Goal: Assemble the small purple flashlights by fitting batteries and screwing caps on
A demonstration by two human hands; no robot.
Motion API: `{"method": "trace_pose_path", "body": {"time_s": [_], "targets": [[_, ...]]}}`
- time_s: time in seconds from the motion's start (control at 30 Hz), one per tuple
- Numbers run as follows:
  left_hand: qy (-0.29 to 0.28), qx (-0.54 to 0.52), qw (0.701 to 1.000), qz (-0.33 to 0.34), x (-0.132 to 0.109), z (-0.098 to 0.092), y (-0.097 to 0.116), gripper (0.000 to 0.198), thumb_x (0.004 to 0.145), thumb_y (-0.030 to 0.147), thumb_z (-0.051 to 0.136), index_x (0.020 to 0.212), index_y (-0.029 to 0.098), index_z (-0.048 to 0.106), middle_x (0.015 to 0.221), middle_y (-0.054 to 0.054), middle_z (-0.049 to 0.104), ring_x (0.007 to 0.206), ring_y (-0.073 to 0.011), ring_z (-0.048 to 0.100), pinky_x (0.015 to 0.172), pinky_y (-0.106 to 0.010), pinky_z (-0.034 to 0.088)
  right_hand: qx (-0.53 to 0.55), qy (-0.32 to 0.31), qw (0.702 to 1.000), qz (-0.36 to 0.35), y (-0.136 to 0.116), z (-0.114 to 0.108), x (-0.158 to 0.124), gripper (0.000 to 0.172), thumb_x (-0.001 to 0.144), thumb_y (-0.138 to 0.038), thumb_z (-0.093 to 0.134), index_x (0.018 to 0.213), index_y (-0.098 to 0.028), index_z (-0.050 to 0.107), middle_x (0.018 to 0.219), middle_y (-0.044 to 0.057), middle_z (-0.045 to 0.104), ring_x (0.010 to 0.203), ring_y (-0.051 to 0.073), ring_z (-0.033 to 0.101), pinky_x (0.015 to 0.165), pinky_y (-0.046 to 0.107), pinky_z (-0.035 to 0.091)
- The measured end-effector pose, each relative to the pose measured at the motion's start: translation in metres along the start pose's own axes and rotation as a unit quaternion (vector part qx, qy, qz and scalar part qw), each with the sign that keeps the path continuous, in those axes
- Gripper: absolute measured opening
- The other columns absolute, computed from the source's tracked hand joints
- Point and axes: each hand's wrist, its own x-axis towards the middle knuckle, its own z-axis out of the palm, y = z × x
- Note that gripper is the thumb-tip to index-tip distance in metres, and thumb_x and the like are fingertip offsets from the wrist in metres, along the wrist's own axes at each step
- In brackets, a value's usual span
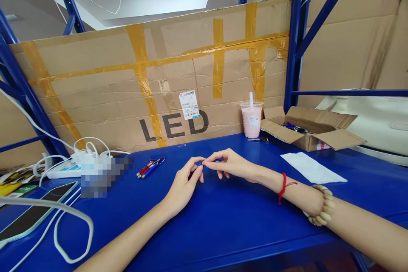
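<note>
I have both hands meeting fingertip to fingertip above the blue table. My left hand pinches a small dark part between thumb and fingers, and my right hand closes thumb and forefinger on its end; too little shows for me to tell what it is. With the part as my dial's centre, pens, red and blue, lie side by side at nine o'clock, the power strip farther out that way. The phone lies between eight and nine. The cup of pink drink stands near two, just beside the open box. White paper lies at three.
</note>
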Motion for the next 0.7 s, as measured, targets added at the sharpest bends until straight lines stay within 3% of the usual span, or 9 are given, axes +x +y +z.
{"method": "trace_pose_path", "body": {"time_s": [0.17,0.4,0.5,0.6,0.7], "targets": [[0.012,0.002,1.000,0.005,0.001,-0.001,0.000,0.028,0.090,0.036,0.038,0.108,0.018,0.050,0.065,0.003,0.051,0.065,-0.0147,0.047,0.067,-0.026,0.035,0.001,-0.004,1.000,-0.003,0.003,0.002,0.001,0.041,0.072,-0.051,0.064,0.090,-0.015,0.070,0.059,-0.001,0.058,0.049,0.007,0.051,0.039,0.016,0.034],[0.023,0.012,0.999,0.019,0.001,0.000,-0.001,0.021,0.090,0.034,0.039,0.097,0.018,0.051,0.064,0.003,0.051,0.064,-0.0139,0.047,0.065,-0.025,0.036,0.004,0.065,0.997,-0.029,0.006,0.000,0.004,0.041,0.068,-0.050,0.068,0.089,-0.015,0.069,0.073,0.002,0.065,0.044,0.005,0.048,0.038,0.017,0.032],[0.016,0.011,1.000,0.025,0.001,0.001,-0.002,0.020,0.090,0.034,0.040,0.096,0.019,0.051,0.064,0.003,0.052,0.065,-0.0139,0.049,0.066,-0.025,0.036,-0.004,0.037,0.999,-0.034,0.008,0.000,0.004,0.041,0.068,-0.049,0.068,0.090,-0.015,0.068,0.082,0.005,0.067,0.044,0.005,0.050,0.037,0.016,0.032],[0.010,0.015,1.000,0.006,0.001,0.001,-0.003,0.022,0.089,0.035,0.040,0.097,0.019,0.052,0.064,0.003,0.053,0.066,-0.0146,0.050,0.069,-0.025,0.037,-0.033,-0.009,0.999,-0.035,0.011,0.002,0.004,0.040,0.069,-0.049,0.067,0.089,-0.014,0.067,0.078,0.004,0.067,0.044,0.006,0.053,0.035,0.015,0.033],[0.021,0.018,1.000,-0.010,0.002,0.000,-0.003,0.025,0.089,0.036,0.039,0.101,0.019,0.053,0.065,0.003,0.053,0.068,-0.0153,0.051,0.070,-0.025,0.037,-0.060,-0.012,0.997,-0.038,0.011,0.001,0.003,0.038,0.073,-0.048,0.064,0.089,-0.014,0.067,0.080,0.004,0.066,0.043,0.005,0.054,0.035,0.015,0.035]]}}
